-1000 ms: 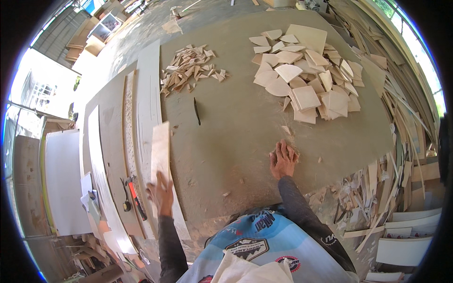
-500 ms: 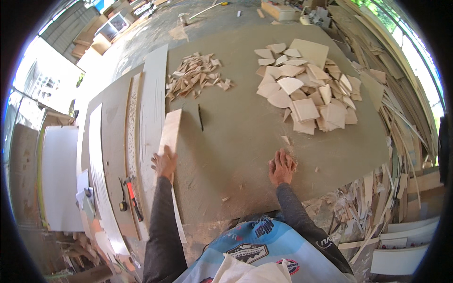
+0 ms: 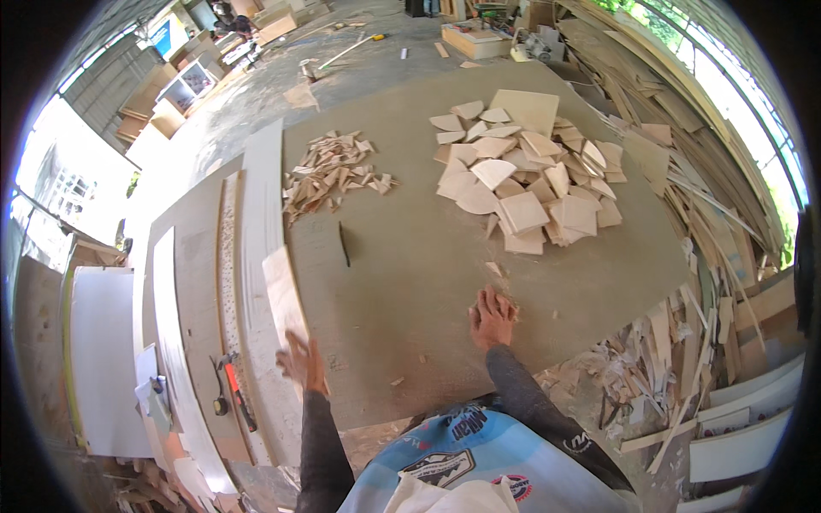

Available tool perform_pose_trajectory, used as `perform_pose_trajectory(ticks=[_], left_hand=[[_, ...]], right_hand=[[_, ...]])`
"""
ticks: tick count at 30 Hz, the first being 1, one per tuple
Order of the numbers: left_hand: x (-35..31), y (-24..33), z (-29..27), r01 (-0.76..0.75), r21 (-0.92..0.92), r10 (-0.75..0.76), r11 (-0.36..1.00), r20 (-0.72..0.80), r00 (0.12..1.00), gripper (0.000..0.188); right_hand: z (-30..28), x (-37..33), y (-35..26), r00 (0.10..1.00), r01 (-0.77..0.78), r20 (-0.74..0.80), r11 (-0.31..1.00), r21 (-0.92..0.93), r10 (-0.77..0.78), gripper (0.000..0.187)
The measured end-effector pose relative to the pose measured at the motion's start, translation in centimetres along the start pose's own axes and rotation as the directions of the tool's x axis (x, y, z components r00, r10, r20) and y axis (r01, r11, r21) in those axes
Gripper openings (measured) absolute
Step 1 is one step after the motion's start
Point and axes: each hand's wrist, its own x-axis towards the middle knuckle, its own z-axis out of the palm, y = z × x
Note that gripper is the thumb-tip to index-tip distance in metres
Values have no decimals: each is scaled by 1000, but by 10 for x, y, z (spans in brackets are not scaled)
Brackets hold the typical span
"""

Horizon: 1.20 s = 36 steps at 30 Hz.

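Observation:
My left hand lies with its fingers spread at the near end of a short pale wooden board, touching its edge. The board rests tilted along the right edge of a long grey-white panel. My right hand is set down on the brown tabletop, fingers stretched forward and holding nothing I can see. Small wood scraps lie by its fingertips. Beyond the hands are a heap of small offcuts and a bigger pile of curved and square wooden pieces. A dark pencil-like stick lies between.
At the left lie a red-handled hammer, a tape measure, a perforated strip and a long white strip. Scrap strips crowd the floor at the right. Long boards lean beyond them.
The short board has turned, its far end swinging left and nearer. My left hand now sits closer to its near end. My right hand stays on the tabletop, while the whole view has shifted.

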Motion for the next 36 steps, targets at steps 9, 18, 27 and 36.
perform_pose_trajectory(ticks=[9,18,27,36], left_hand=[[-151,-49,32,166,37,-165,985,-30,986,80],[-164,-67,53,244,69,-240,967,-56,969,83],[-131,-55,60,411,-21,-404,911,149,902,108],[-112,-62,34,394,121,-397,911,510,763,158]], right_hand=[[-29,34,36,999,31,-28,934,357,-22,37],[-127,188,96,919,302,-294,949,90,-264,43],[-168,275,74,876,346,453,870,-352,-166,95],[-173,248,61,958,220,252,912,-347,-135,99]])
